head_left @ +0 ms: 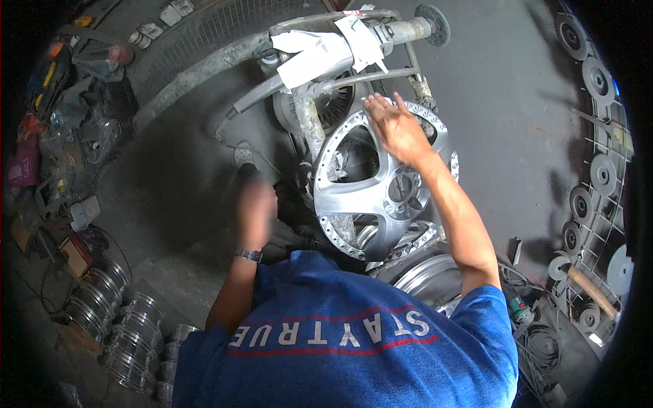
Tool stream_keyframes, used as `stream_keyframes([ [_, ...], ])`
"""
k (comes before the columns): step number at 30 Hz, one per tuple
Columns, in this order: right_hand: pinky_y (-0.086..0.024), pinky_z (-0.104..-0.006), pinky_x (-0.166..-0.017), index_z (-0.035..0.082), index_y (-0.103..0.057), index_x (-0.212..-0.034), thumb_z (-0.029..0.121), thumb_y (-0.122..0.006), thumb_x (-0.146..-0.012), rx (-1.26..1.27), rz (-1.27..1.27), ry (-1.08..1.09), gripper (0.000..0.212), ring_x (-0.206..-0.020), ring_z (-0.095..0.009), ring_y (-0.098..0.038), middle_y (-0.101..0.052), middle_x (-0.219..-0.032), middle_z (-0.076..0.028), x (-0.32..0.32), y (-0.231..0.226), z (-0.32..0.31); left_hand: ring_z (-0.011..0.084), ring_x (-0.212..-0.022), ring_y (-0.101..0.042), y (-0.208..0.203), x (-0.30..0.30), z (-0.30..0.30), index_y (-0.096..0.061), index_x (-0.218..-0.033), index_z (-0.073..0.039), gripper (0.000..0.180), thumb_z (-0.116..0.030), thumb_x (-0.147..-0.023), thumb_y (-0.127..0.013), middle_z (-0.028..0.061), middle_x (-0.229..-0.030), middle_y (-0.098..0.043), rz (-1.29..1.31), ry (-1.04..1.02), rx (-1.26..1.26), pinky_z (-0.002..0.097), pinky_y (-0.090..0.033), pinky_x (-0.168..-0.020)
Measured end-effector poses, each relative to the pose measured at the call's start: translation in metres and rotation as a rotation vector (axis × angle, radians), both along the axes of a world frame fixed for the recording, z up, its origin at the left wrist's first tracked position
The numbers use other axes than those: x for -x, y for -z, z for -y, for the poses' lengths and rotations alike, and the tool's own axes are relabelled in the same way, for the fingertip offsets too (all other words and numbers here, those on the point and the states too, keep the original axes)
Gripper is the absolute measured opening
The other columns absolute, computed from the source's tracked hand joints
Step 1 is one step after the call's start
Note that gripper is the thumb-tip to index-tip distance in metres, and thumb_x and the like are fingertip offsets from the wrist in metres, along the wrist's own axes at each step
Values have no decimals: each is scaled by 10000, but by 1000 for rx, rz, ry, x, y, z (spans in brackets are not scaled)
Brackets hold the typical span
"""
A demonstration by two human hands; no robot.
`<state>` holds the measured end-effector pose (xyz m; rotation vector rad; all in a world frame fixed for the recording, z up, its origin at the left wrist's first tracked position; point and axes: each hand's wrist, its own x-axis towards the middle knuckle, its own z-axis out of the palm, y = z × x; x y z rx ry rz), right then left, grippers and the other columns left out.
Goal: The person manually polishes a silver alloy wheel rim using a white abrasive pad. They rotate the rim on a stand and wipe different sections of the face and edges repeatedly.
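My right hand (398,132) lies on the upper rim of a silver multi-spoke wheel (340,204), fingers stretched out and not wrapped round it. Small holes run along the edge of this wheel face, and its hub sits low to the right. Off to the left of the wheel, my left hand (257,211) is smeared, so its fingers do not show. Just past it are a dark shape (249,175) and a pale, perforated rounded piece (243,156); I cannot tell whether the hand holds either.
Behind the wheel stands a worn metal frame (309,122) with white paper (316,58) on its bar. Several discs (598,80) hang on a rack at the right. Stacked silver rims (129,350) stand lower left, below assorted clutter (75,136). Another rim (428,279) lies by my right arm.
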<state>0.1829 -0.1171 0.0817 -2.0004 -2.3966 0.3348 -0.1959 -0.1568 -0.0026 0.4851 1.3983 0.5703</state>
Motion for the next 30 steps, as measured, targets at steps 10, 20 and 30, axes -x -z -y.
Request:
stream_keyframes([
  [10,-283,-563,-1230,13,-580,-1397,138,-596,-990,-49,-32,24,426,-1412,-313,-507,-600,-1444,-179,18,-18,38,123,-809,-667,6,-3,7,-659,-1149,-25,211,-150,-987,-608,56,-962,-700,16,-35,20,254,-539,-698],
  [20,-270,-565,-1238,27,-622,-1352,117,-629,-964,-40,-44,14,399,-1418,-295,-500,-610,-1437,-160,14,-30,64,127,-807,-669,-4,6,-4,-664,-1146,-25,209,-136,-985,-591,57,-946,-698,-26,-30,1,257,-539,-696],
  [30,-230,-565,-1259,27,-554,-1431,106,-576,-995,-39,-121,31,444,-1437,-309,-477,-585,-1458,-165,11,-20,44,133,-799,-666,-15,-6,-13,-664,-1142,-18,208,-123,-982,-582,60,-959,-694,-37,8,-18,265,-547,-695],
])
